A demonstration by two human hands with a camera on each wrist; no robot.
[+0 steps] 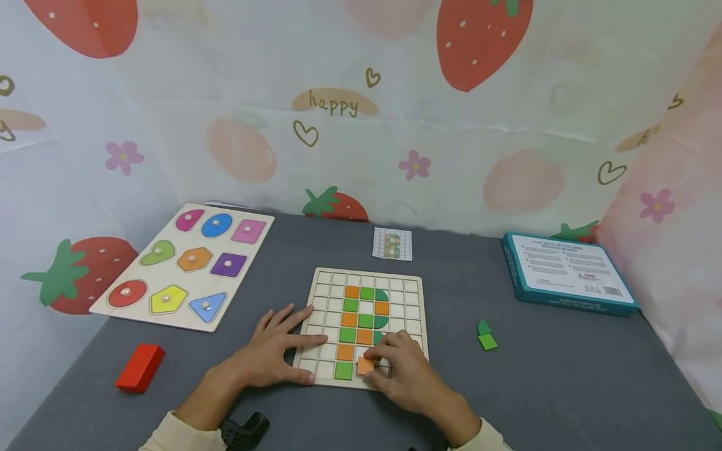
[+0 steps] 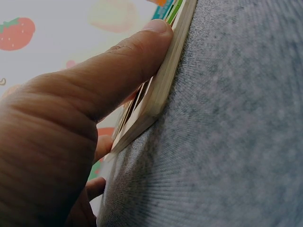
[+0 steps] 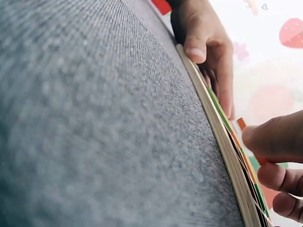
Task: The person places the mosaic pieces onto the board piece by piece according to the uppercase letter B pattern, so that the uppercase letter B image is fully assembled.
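A wooden grid board (image 1: 414,283) lies flat on the grey table, with orange and green square tiles and green rounded pieces in its middle columns. My left hand (image 1: 276,347) rests on its left side with fingers spread, the thumb (image 2: 142,52) pressing the near edge. Over the near rows, my right hand (image 1: 412,376) pinches an orange square tile (image 1: 365,365) between thumb and fingers. In the right wrist view this tile (image 3: 241,124) stands tilted above the board's surface. My right hand hides part of the board's lower right.
A small pattern card (image 1: 392,237) lies beyond the board. Two loose green pieces (image 1: 487,342) are to the right, before a teal box (image 1: 570,272). At left are a knobbed shape puzzle (image 1: 141,269) and a red block (image 1: 140,368). A black object (image 1: 245,431) sits by my left wrist.
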